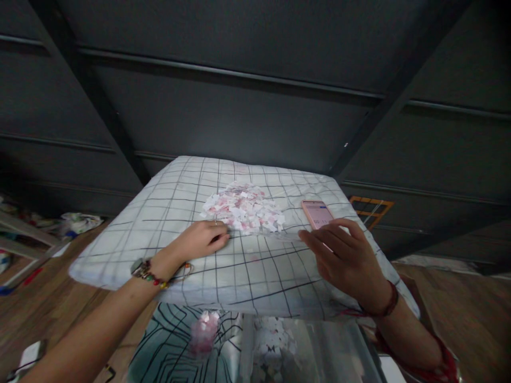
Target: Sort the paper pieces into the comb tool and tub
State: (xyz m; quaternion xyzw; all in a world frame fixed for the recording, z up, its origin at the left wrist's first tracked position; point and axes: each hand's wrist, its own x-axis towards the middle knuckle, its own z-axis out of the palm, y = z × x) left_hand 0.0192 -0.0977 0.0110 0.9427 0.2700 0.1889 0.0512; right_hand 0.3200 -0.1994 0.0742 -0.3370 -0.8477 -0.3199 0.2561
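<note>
A heap of small white and pinkish paper scraps (247,205) lies on the grid-patterned cloth. My left hand (205,238) rests at the heap's front left edge with its fingers curled; what they hold, if anything, is hidden. On the other side, my right hand (345,260) is raised over the cloth, its fingers pinched at the end of a thin clear plastic piece (281,236). That piece stretches left along the front of the scraps; its exact kind is unclear. Just beyond my right fingers lies a pink-edged phone (315,213) with a lit screen, partly covered by the hand.
The checked cloth (255,290) covers a low table against a dark panelled wall (239,111). Nearer me are a translucent container (315,346) with paper scraps and a pinkish plastic bag (204,332) on teal patterned fabric (167,340). An orange frame (373,210) stands at right.
</note>
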